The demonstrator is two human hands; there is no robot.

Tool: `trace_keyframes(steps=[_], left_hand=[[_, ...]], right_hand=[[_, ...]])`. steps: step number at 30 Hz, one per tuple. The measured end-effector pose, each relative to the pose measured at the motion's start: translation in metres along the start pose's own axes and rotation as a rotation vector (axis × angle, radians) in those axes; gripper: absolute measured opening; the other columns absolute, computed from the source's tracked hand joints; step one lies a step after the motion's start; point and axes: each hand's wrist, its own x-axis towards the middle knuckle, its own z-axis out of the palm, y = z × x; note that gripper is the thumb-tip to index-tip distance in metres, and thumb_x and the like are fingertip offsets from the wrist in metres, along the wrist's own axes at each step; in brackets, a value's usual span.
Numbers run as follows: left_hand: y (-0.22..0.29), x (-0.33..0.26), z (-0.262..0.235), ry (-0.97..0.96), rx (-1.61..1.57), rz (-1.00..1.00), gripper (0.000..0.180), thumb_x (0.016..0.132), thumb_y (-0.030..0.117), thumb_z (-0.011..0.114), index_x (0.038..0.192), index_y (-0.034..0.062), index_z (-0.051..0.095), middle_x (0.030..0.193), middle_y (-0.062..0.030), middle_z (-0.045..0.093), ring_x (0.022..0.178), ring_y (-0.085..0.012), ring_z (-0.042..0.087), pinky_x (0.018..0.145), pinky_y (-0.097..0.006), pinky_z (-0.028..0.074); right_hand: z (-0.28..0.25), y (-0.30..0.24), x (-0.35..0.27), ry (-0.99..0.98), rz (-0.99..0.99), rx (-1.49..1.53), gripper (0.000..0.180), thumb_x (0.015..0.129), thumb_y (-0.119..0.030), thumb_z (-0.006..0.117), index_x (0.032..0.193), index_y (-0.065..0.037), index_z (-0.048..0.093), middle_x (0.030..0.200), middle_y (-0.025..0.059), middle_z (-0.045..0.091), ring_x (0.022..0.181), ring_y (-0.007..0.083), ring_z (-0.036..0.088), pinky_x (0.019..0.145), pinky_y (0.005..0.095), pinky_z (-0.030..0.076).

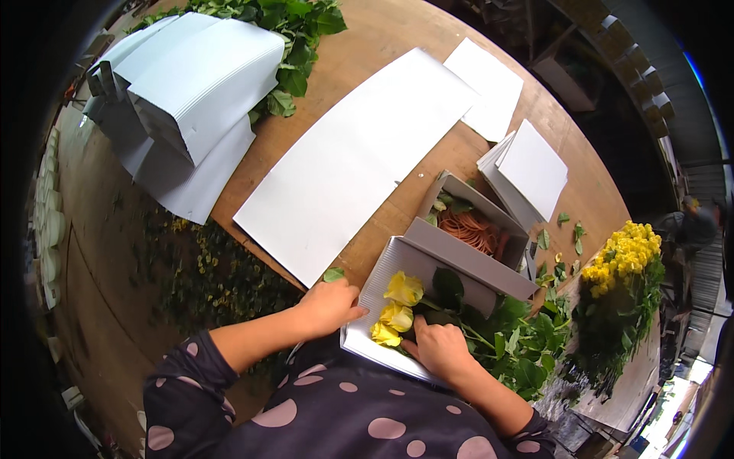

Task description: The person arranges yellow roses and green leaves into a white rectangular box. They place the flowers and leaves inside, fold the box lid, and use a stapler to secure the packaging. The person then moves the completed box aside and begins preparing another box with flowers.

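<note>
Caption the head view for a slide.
Both hands, left hand and right hand, arrange yellow roses on a corrugated sheet.

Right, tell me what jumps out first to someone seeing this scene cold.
First the three yellow roses lying on a ribbed grey sheet near the bottom centre, with the left hand at the sheet's edge and the right hand on the stems. Next, the big bunch of yellow flowers at the right, and the long white card across the wooden table.

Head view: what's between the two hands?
Three yellow roses on a grey corrugated sheet lie between the left hand and the right hand, seen in the head view.
</note>
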Motion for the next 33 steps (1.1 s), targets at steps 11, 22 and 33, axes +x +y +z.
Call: trace_keyframes(steps=[11,22,33], left_hand=[[0.080,-0.011,0.016,0.210,0.310,0.406,0.018,0.070,0.010,0.049,0.084,-0.0017,0.051,0.076,-0.0114,0.051,0.072,-0.0210,0.052,0.061,-0.027,0.047],[0.098,-0.014,0.025,0.191,0.576,0.318,0.020,0.066,0.012,0.050,0.075,-0.0019,0.061,0.084,-0.0140,0.048,0.079,-0.0230,0.046,0.065,-0.025,0.043],[0.094,0.001,0.004,0.110,0.339,0.414,0.021,0.067,0.004,0.049,0.083,-0.0107,0.054,0.114,-0.0222,0.039,0.080,-0.0264,0.050,0.061,-0.030,0.049]], right_hand=[[-0.019,0.013,-0.009,0.029,-0.137,0.149,0.025,0.078,-0.025,0.052,0.085,-0.001,0.050,0.058,0.0155,0.057,0.052,0.0322,0.057,0.049,0.0396,0.046],[-0.003,0.023,0.014,0.463,-0.100,-0.070,0.008,0.063,-0.010,0.057,0.071,-0.008,0.054,0.070,0.0067,0.056,0.065,0.0242,0.056,0.054,0.0335,0.046],[-0.030,0.052,-0.007,0.639,-0.280,0.243,0.019,0.067,-0.006,0.053,0.085,-0.007,0.057,0.082,0.0080,0.057,0.068,0.0227,0.056,0.053,0.0318,0.047]])
